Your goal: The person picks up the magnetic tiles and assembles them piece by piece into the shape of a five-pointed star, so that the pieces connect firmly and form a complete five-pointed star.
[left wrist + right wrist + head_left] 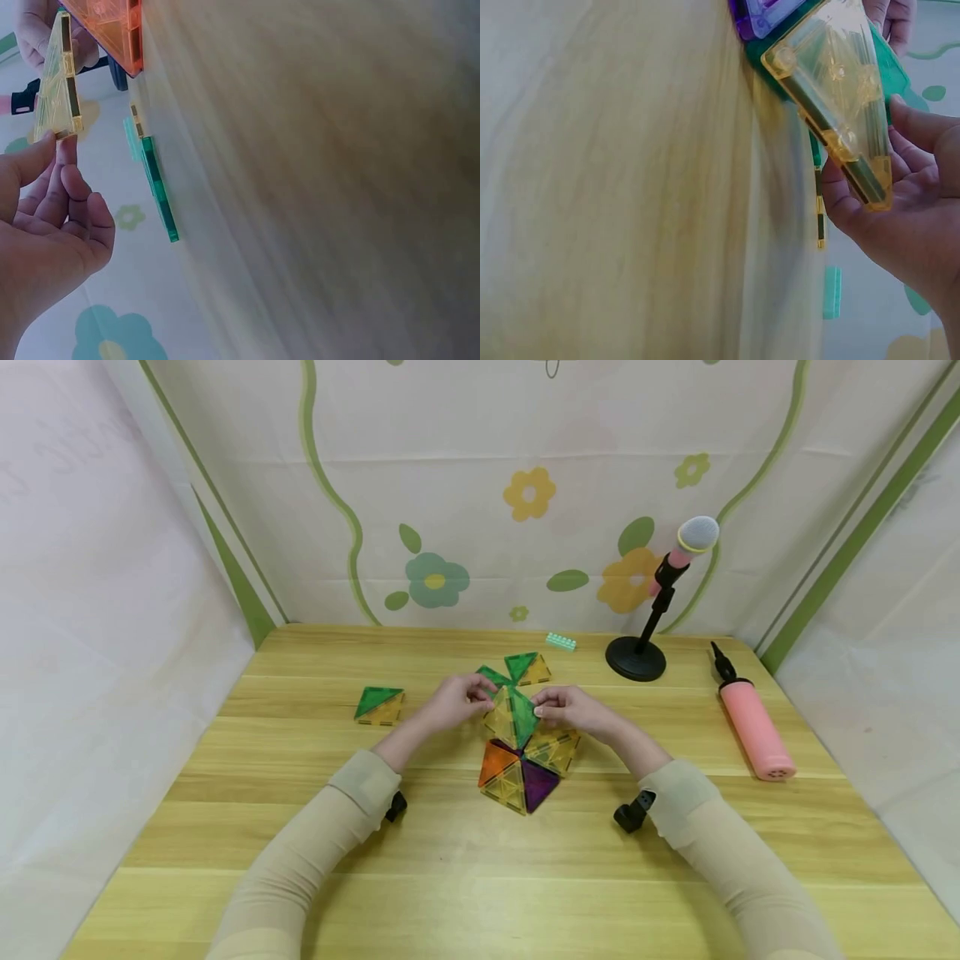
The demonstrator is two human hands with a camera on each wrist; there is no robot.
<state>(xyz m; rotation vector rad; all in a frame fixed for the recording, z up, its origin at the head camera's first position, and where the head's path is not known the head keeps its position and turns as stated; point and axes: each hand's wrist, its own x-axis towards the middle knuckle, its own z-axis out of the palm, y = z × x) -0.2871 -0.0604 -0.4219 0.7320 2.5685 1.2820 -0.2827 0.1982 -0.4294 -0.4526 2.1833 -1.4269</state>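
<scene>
My left hand (459, 702) pinches the corner of a translucent yellow triangular magnetic tile (56, 94) between thumb and fingers. A green triangular magnetic tile (524, 717) joins it along one edge, and my right hand (576, 710) pinches that tile's outer corner. Both tiles stand raised and tilted at the back of a cluster. Its nearer part has an orange tile (497, 763), a purple tile (540, 785) and a yellow tile (506, 790). Another yellow tile (832, 97) spreads out at the cluster's right, in front of the right hand in the right wrist view.
Behind the hands lies a green-and-yellow tile pair (528, 668), beside another green tile (493, 676). A similar pair (379, 705) is at left. Farther back are a mint toy brick (561, 642) and a microphone on a stand (636, 658); a pink hand pump (756, 731) lies right.
</scene>
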